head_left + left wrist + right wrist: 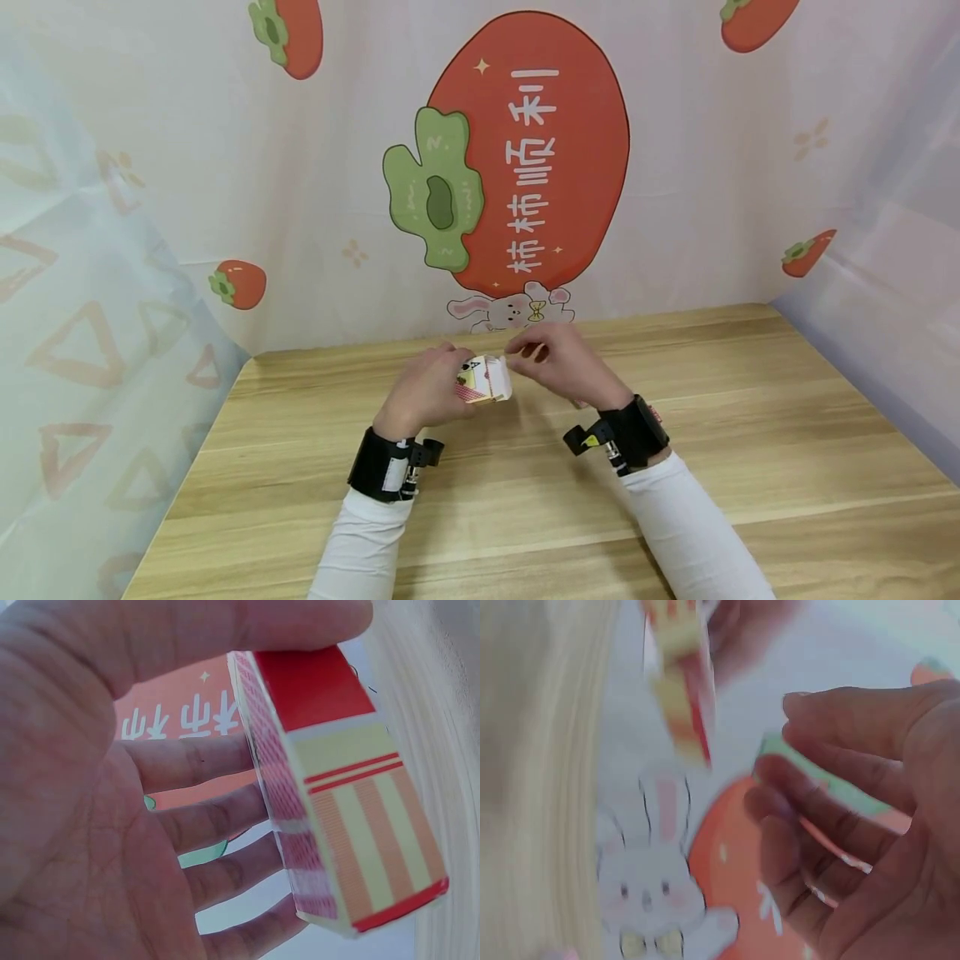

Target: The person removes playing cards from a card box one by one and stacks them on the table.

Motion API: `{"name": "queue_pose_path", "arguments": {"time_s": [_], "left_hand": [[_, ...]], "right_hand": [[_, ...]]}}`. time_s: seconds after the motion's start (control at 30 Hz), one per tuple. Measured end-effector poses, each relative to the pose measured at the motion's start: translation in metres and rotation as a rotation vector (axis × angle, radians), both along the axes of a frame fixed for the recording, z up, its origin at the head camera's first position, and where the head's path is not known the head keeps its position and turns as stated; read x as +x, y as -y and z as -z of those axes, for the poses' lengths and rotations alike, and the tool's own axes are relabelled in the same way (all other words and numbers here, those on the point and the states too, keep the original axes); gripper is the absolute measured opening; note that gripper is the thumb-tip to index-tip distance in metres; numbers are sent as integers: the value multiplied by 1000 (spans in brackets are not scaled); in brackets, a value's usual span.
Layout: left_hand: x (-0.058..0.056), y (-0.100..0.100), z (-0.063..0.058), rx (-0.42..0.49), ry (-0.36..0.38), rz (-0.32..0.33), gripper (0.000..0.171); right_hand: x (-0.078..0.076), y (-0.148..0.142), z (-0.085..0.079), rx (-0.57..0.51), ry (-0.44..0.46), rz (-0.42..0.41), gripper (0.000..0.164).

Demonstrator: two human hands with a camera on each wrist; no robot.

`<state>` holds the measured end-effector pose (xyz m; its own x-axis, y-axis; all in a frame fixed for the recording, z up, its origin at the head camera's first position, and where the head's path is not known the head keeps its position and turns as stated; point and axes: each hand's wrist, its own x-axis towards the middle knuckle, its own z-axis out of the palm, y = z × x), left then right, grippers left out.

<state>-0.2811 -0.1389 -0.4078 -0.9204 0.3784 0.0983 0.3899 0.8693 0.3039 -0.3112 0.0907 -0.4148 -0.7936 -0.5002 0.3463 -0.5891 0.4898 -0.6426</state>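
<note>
A playing card box (486, 380) with an ace design on its face is in my left hand (429, 390), above the table. Thumb and fingers grip it along opposite edges; the left wrist view shows the red, cream and striped side of the box (367, 802). Its white end points toward my right hand (564, 363). That hand hovers just right of the box, fingers loosely bent. In the right wrist view a gap shows between the right fingertips (799, 705) and the blurred box, with nothing held.
A wood-grain table (495, 517) lies beneath both hands. Partly hidden by the right wrist, a small reddish thing (579, 404) sits on the tabletop. Behind stands a cloth backdrop (675, 208) printed with persimmons and a rabbit, and more cloth hangs at both sides.
</note>
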Motion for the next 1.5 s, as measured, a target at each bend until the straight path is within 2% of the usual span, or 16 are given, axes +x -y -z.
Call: {"name": "queue_pose_path", "arguments": {"time_s": [0.1, 0.2, 0.57, 0.87, 1.2, 1.4, 1.5], "left_hand": [[0, -1, 1, 5, -10, 6, 58], [1, -2, 1, 13, -18, 7, 58], [2, -5, 2, 19, -41, 3, 61], [3, -7, 2, 20, -55, 8, 61], [2, -8, 3, 20, -71, 26, 62], [2, -8, 4, 19, -65, 17, 62], [1, -7, 3, 21, -62, 17, 64]], "right_hand": [[6, 14, 0, -6, -21, -88, 12], [10, 23, 2, 26, -30, -106, 9], [8, 26, 9, 31, 54, -18, 6], [6, 27, 13, 19, 130, 49, 11], [5, 28, 21, 21, 140, 159, 17], [6, 27, 17, -9, 210, 156, 15], [7, 26, 14, -40, 254, 148, 20]]}}
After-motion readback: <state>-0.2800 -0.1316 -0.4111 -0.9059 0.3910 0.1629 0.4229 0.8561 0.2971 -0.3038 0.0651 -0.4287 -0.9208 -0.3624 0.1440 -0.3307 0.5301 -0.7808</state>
